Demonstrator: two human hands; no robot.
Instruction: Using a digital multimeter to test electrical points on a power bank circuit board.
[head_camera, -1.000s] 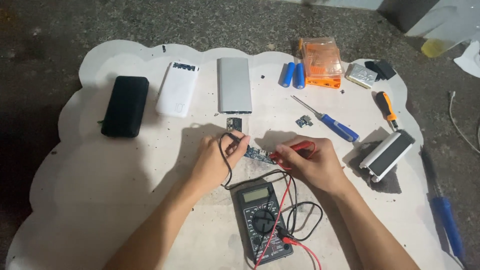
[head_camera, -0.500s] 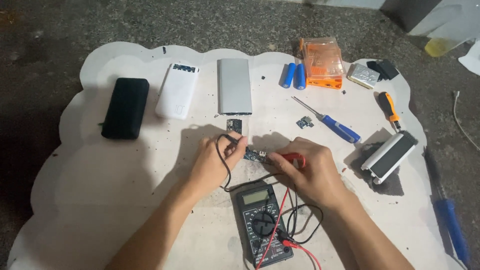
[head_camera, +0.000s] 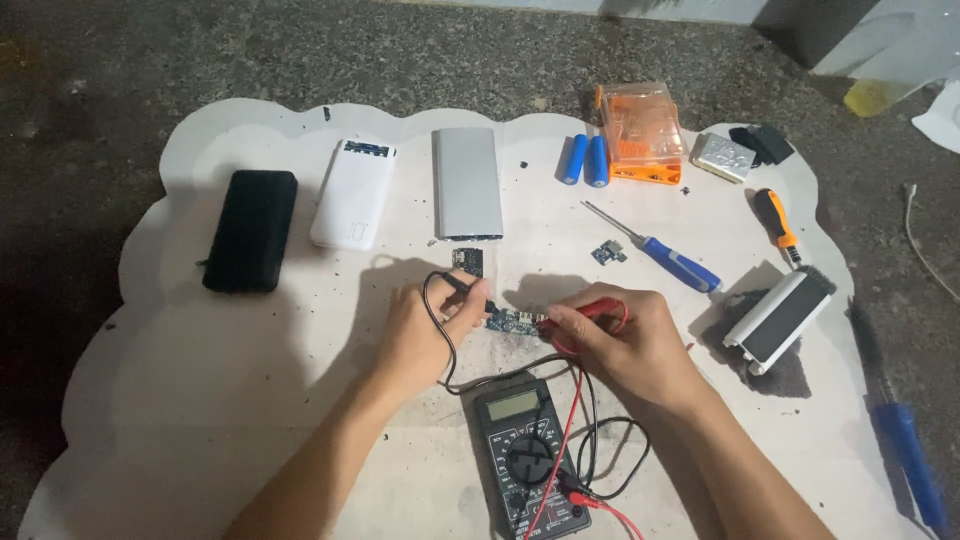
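a small blue circuit board (head_camera: 512, 322) was seen lying near the middle of the worktop (head_camera: 200, 400), between the two hands. the left hand (head_camera: 425, 335) was closed around a black probe (head_camera: 470, 290), whose tip was held at the board's left end. the right hand (head_camera: 625, 345) was pinched shut on a red probe (head_camera: 590, 312), whose tip was brought to the board's right end. black and red leads were trailed from the probes down to a black multimeter (head_camera: 527, 460) laid at the near edge of the worktop, just below the hands. a smaller dark board (head_camera: 467, 262) was set just above the left hand. along the far edge, a black power bank (head_camera: 251, 230), a white power bank (head_camera: 353, 193) and a silver power bank (head_camera: 467, 182) were lined up side by side. further right along that edge, two blue cylindrical cells (head_camera: 585, 160) were placed touching each other, just beside an orange plastic case (head_camera: 640, 132). a blue-handled screwdriver (head_camera: 660, 252) was laid to the right of the middle, and an orange-handled screwdriver (head_camera: 776, 222) nearer the right edge. an opened silver and black casing (head_camera: 780, 318) was rested by the right edge, well apart from the hands.
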